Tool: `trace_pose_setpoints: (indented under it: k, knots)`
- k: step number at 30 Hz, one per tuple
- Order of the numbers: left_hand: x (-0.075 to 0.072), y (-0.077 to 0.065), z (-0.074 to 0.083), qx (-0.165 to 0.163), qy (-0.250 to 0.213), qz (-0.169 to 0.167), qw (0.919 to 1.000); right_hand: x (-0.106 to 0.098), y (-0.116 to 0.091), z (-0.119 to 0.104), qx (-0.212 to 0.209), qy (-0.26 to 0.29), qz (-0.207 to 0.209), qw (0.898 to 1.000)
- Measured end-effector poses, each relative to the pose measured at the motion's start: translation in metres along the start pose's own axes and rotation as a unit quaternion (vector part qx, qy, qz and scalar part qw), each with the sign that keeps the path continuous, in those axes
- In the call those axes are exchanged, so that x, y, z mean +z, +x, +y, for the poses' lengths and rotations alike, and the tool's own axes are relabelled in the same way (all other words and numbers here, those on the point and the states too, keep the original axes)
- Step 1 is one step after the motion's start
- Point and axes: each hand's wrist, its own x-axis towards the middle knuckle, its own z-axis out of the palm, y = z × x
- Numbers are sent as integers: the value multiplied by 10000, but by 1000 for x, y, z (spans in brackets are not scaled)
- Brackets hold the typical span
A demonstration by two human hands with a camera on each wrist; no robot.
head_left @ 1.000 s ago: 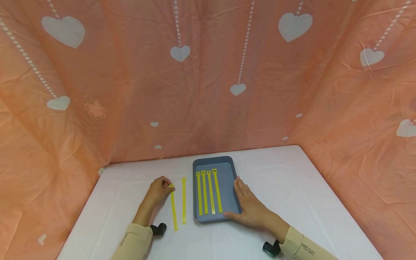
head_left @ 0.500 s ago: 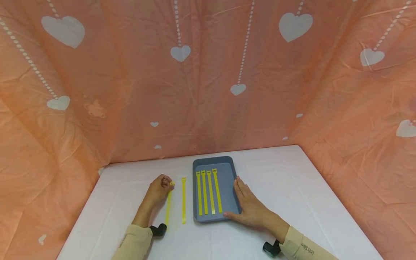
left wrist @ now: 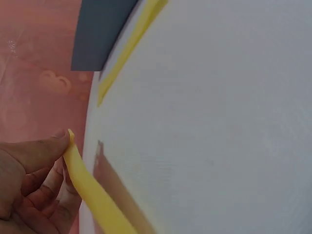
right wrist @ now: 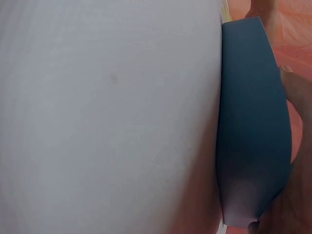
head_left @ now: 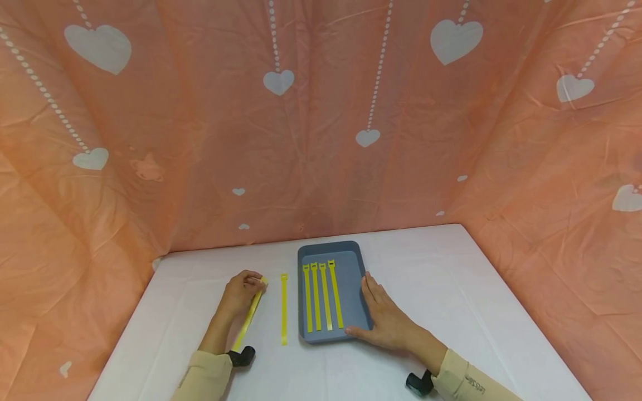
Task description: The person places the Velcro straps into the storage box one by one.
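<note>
My left hand (head_left: 242, 292) pinches the head end of a yellow strap (head_left: 248, 317) between thumb and fingers; the strap hangs lifted and slants back toward my forearm. In the left wrist view the same strap (left wrist: 92, 190) runs from my thumb tip down. A second yellow strap (head_left: 283, 308) lies flat on the white table between that hand and the grey-blue tray (head_left: 351, 253). Several yellow straps (head_left: 321, 295) lie side by side inside the tray. My right hand (head_left: 386, 320) rests against the tray's right front corner, fingers straight along its side; the tray wall (right wrist: 251, 122) fills the right wrist view.
A white table (head_left: 451, 289) is walled on three sides by orange cloth with white hearts (head_left: 321, 122). Black wrist mounts (head_left: 243, 355) sit at both cuffs. A bare stretch of table lies right of the tray.
My left hand has lifted the strap it pinches; the strap's free end swung left, from lying straight beside the other strap to slanting over my forearm. Right hand and tray are still.
</note>
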Motion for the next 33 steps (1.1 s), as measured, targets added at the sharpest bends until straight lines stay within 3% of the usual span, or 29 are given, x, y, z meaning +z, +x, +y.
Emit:
trace_pose_setpoints:
  k: [15,26,33]
  knots:
    - [-8,-3,19,13,-342,179,9993,0,1,0,45,-81,-32,10000]
    - [-19,-6,35,214,-197,286,9992,-1,0,0,50,-13,-66,10000]
    - [-26,-8,49,330,-472,280,9979,0,0,1,25,-14,-49,10000]
